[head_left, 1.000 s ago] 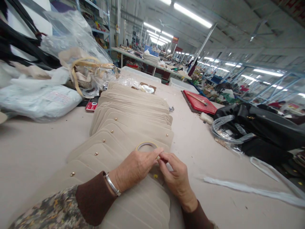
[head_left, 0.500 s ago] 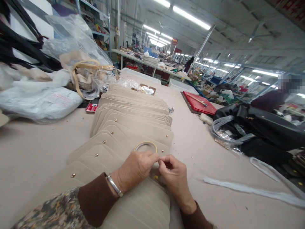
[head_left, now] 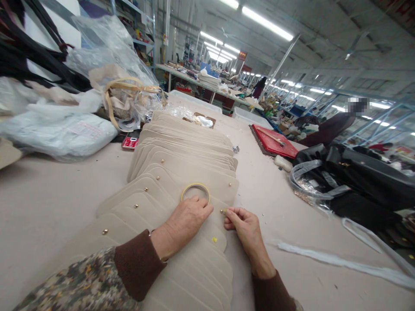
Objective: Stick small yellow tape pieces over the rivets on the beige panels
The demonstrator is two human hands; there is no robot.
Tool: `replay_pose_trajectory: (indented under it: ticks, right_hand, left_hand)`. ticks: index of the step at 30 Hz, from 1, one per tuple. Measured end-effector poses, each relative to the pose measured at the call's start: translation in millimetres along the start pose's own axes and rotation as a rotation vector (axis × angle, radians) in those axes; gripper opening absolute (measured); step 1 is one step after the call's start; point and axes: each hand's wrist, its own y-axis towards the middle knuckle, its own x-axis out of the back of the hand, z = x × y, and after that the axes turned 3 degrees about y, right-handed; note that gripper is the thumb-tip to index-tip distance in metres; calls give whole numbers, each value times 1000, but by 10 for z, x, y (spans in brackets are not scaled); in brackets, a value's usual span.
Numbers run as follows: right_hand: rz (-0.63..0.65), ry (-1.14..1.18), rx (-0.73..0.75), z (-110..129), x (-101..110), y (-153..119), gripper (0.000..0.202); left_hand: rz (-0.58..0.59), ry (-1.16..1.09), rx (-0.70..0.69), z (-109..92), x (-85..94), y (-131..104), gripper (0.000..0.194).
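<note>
Beige flat panels (head_left: 191, 166) with rounded corners lie fanned in a long overlapping row, several bearing small gold rivets (head_left: 105, 232). My left hand (head_left: 184, 218) rests over them, its fingers closed on the near edge of a narrow roll of yellow tape (head_left: 196, 185). Its fingertips are partly hidden. To the right, my right hand (head_left: 245, 226) pinches a tiny piece of yellow tape (head_left: 225, 211) beside a rivet (head_left: 221, 211) at a panel's right end. Another yellow scrap (head_left: 214, 239) sits on a panel between my hands.
Plastic-wrapped bundles (head_left: 61, 134) crowd the left side. A red board (head_left: 274, 140) with a stick-like tool lies back right, near black bags (head_left: 353, 168). A white strip (head_left: 324, 257) stretches across the right tabletop. A person (head_left: 333, 125) is beyond the table.
My hands, formerly together at the tape roll, have separated. My right hand has moved right and up to the rivet with a yellow piece. The scrap between my hands is now uncovered.
</note>
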Motion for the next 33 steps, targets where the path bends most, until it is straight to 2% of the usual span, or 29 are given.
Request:
replay_pose_trajectory:
  ticks: [6, 10, 14, 17, 20, 22, 24, 29, 33]
  right_hand:
    - [63, -254, 73, 14, -11, -16, 34]
    - [40, -540, 256, 46, -64, -27, 26]
    - [15, -680, 389, 67, -124, -22, 21]
    - [-36, -745, 429, 55, -130, -26, 16]
    - [-113, -745, 426, 25, -83, -63, 20]
    - [-83, -721, 431, -2, -43, -98, 16]
    - [-43, -724, 465, -34, -26, -124, 20]
    - [-79, -791, 572, -84, -81, -137, 30]
    - [-108, -772, 504, -179, 12, 0, 33]
  left_hand:
    - [11, -20, -10, -43, 2, -36, 11]
    - [-3, -41, -11, -43, 6, -46, 10]
    - [13, -57, -12, -42, 20, -43, 12]
    - [13, -47, -5, -35, 17, -52, 12]
    - [-2, -35, 10, -24, -2, -67, 13]
    - [-13, -45, 9, -16, -22, -72, 14]
    - [-23, -62, -5, -4, -48, -65, 14]
    - [-31, -72, 7, 10, -37, -65, 14]
    - [-62, -46, -54, -59, 62, -127, 13]
